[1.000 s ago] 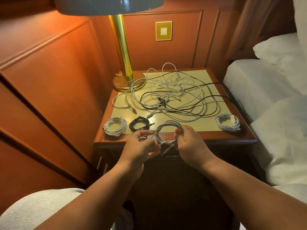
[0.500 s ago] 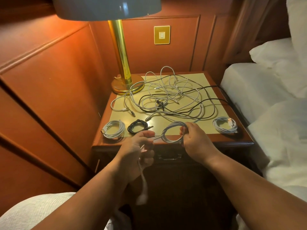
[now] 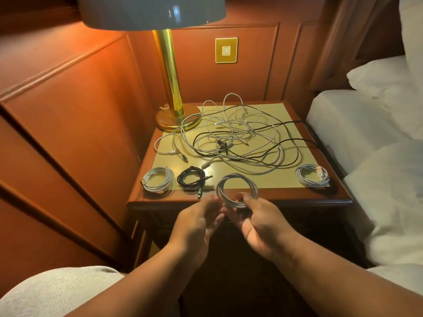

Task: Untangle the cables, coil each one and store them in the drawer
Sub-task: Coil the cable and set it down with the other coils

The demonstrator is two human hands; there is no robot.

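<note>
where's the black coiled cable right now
Head view: the black coiled cable lies at the nightstand's front edge, left of centre, between two white coils.

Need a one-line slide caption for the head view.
Right hand holds a coiled white cable at the nightstand edge, left hand open beside it.

White coil (image 3: 237,191), black coil (image 3: 191,178)

One head cam, wide-angle, looks fwd and down, close over nightstand (image 3: 240,197), no 2nd view
</note>
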